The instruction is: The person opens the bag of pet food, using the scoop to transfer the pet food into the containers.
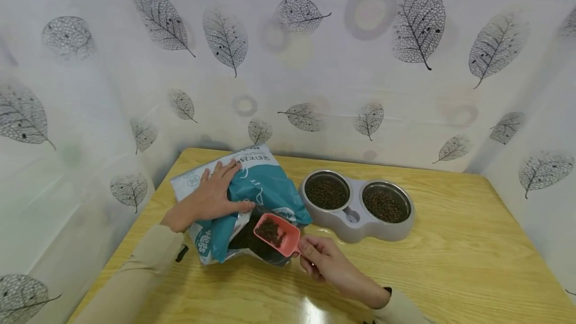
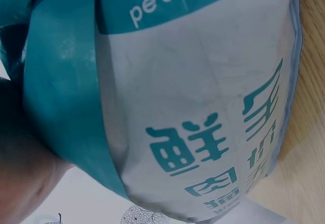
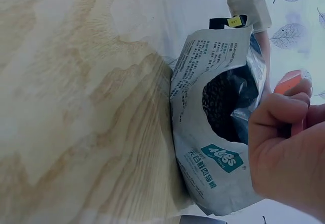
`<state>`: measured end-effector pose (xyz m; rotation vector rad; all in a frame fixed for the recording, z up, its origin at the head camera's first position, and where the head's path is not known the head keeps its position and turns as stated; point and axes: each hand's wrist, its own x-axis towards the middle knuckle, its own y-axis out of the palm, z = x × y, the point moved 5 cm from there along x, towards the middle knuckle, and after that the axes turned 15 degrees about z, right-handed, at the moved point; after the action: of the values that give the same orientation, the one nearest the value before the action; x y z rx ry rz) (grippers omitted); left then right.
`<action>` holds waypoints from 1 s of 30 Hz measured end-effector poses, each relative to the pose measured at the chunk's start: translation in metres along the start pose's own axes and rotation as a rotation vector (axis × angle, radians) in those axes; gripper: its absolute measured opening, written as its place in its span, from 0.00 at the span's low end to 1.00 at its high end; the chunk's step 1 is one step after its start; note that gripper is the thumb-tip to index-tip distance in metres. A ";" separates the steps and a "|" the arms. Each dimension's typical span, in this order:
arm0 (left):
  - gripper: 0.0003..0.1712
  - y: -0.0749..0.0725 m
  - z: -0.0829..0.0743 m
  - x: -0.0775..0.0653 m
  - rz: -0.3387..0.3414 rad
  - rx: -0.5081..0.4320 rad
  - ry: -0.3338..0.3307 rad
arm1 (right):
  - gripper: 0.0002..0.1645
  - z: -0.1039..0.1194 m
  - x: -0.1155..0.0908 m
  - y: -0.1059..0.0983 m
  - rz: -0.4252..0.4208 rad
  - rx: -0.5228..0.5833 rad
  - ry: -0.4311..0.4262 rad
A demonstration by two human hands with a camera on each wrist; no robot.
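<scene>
A teal and white pet food bag (image 1: pixel 274 186) lies on the table, its torn mouth facing the person. My left hand (image 1: pixel 213 196) rests on top of it with fingers spread. Dark kibble (image 3: pixel 218 99) shows inside the opening in the right wrist view. My right hand (image 1: pixel 330 266) grips the handle of a pink scoop (image 1: pixel 291 242), which is over the bag's mouth with brown kibble (image 1: pixel 269 230) in it. The bag's printed side (image 2: pixel 177 71) fills most of the left wrist view, where only part of the left hand shows.
Right of the bag stands a grey double bowl stand (image 1: pixel 353 234). Its left bowl (image 1: pixel 327 191) and right bowl (image 1: pixel 387 203) both hold brown kibble. Leaf-patterned sheeting (image 1: pixel 333 74) rises behind the wooden table (image 1: pixel 472 264) and along its sides.
</scene>
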<state>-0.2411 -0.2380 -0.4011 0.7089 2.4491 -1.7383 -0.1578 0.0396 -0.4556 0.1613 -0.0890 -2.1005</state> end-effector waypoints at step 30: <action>0.64 0.001 0.003 -0.001 -0.009 -0.009 0.025 | 0.26 0.032 -0.053 -0.069 -0.264 -0.208 0.037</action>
<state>-0.2407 -0.2404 -0.4025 0.7243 2.4785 -1.7313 -0.1952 0.1201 -0.4283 0.0902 0.1818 -2.3526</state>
